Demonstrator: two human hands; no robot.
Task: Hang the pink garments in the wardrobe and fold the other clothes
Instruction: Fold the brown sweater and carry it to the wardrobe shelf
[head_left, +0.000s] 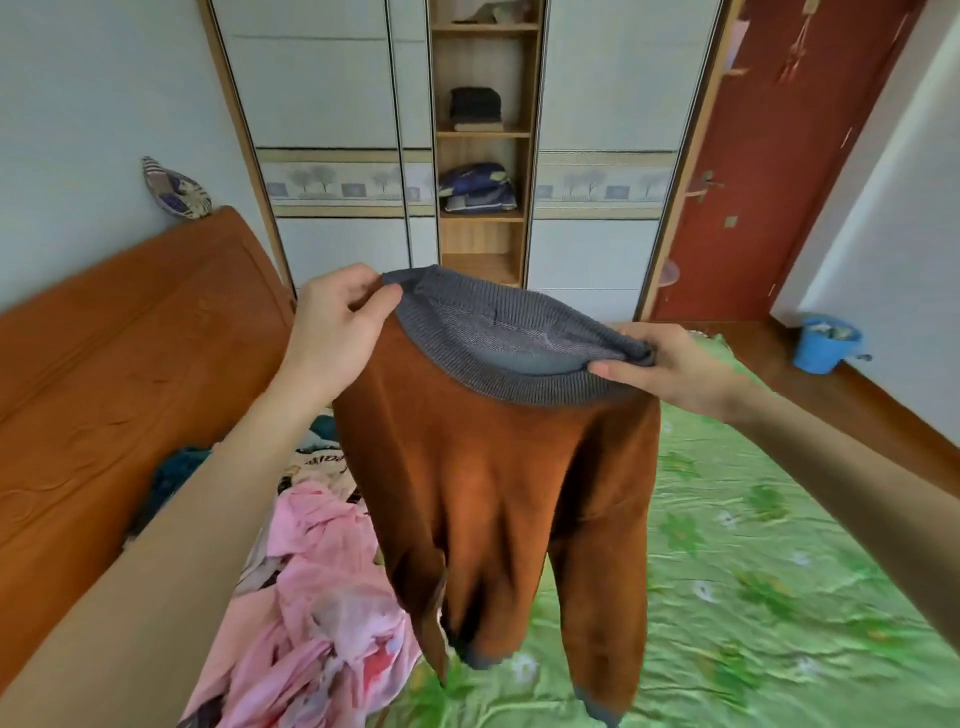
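At frame centre, the left hand (340, 317) and right hand (675, 369) pinch opposite waistband ends, the brown trousers (498, 499) hanging below.

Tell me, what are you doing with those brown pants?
A person is holding up the brown pants over the bed. The left hand and the right hand each grip a side of the grey waistband, and the legs hang down. They aren't pink, so they're probably for folding. A pile of pink clothes lies on the bed, not yet hung in the wardrobe.
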